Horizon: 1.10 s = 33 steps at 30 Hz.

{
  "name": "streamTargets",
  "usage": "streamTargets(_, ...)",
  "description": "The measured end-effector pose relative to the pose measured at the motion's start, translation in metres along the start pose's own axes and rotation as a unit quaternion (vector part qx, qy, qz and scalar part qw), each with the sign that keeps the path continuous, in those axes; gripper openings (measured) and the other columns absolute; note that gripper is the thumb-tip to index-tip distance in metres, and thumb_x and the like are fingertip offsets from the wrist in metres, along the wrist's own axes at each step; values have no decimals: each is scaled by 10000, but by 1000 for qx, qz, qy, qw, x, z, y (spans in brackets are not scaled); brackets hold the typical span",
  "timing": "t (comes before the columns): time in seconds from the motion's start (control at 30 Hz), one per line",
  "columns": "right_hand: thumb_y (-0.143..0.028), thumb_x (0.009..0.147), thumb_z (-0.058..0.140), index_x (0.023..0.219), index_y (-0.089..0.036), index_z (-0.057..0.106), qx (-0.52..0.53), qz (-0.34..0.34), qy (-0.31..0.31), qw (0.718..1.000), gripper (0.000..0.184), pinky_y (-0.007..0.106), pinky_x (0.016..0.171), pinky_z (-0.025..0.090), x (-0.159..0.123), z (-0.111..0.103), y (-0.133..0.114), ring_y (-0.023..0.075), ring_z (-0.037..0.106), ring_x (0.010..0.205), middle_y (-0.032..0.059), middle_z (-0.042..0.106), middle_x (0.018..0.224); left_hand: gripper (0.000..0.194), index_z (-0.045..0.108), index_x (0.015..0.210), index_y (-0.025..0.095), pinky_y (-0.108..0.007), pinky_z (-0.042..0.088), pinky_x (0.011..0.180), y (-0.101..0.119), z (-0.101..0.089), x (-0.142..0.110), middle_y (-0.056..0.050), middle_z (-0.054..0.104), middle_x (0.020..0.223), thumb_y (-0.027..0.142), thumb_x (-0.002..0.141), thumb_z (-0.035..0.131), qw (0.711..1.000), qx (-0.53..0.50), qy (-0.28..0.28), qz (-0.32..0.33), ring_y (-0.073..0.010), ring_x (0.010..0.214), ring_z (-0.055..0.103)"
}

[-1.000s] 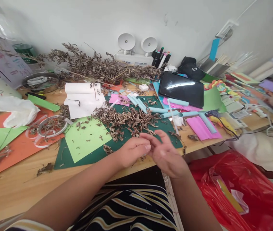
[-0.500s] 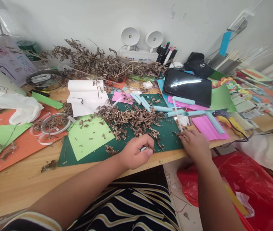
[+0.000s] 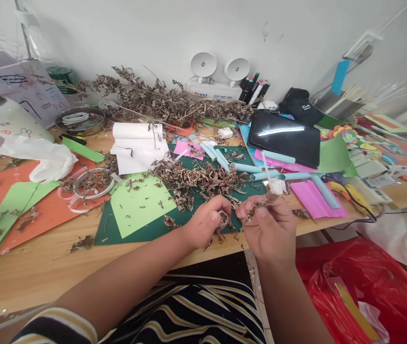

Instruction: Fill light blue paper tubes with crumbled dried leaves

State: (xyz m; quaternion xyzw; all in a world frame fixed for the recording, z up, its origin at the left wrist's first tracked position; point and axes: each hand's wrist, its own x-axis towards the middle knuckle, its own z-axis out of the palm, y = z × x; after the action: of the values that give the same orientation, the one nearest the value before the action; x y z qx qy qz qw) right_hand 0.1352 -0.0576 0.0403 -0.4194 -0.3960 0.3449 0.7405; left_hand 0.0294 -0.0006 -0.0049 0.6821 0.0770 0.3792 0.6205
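My left hand is closed round a small paper tube; its pale rim shows and brown leaf bits sit in its mouth. Most of the tube is hidden by the fingers. Just to the right, my right hand pinches some crumpled dried leaves, close to the tube but apart from it. Behind both hands a heap of dried leaves lies on the green cutting mat. Several light blue paper tubes lie at the heap's right, and a light green sheet at its left.
Dried leafy branches lie along the wall beside a twin-headed lamp. A black tablet rests at back right, near pink paper. A white ring and a white bottle are at left. A red plastic bag is below the table edge.
My right hand has come left from the mat's right edge, lifting dried leaves up beside the paper tube. My left hand has turned so the tube's open end shows. The view has shifted slightly.
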Motion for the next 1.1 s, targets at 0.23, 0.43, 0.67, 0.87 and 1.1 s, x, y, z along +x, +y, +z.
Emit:
streamTargets(0.23, -129, 674, 577, 857, -271, 549, -129, -107, 84, 982, 233, 264, 613, 473, -5, 7, 21, 100, 569, 681, -16, 566, 800, 589, 344, 847, 147, -211, 294, 459, -3, -3, 1, 30, 371, 586, 677, 727, 115, 999, -18, -30, -33, -72, 472, 328)
streamTargets(0.43, -45, 693, 509, 850, -268, 559, -217, -208, 20, 954, 278, 309, 657, 479, -6, 5, 19, 123, 566, 717, -8, 576, 784, 600, 358, 818, 146, -215, 318, 474, 2, -4, 3, 21, 357, 612, 678, 725, 97, 999, -7, -37, -39, -78, 500, 333)
streamTargets(0.67, 5, 628, 503, 893, -248, 543, -376, -312, -163, 857, 368, 392, 693, 476, -5, -13, 14, 184, 567, 811, 38, 597, 828, 626, 404, 799, 134, -252, 347, 619, 6, -4, 6, -21, 393, 700, 639, 753, 37, 997, 74, -17, -4, -117, 638, 364)
streamTargets(0.87, -102, 647, 508, 946, -221, 549, -472, -363, -202, 778, 324, 392, 710, 444, -7, -20, 9, 210, 579, 861, 55, 641, 870, 648, 415, 817, 128, -243, 344, 614, 6, -6, 7, -19, 390, 714, 684, 719, 97, 996, 80, -37, 2, -118, 650, 361)
streamTargets(1.1, -96, 689, 498, 931, -287, 585, -452, -263, -164, 837, 320, 400, 777, 433, -13, -29, 13, 201, 512, 932, 40, 554, 1002, 388, 404, 785, 148, -230, 356, 637, 11, -5, 6, -6, 425, 724, 525, 781, 316, 996, 50, -38, -61, -104, 671, 385)
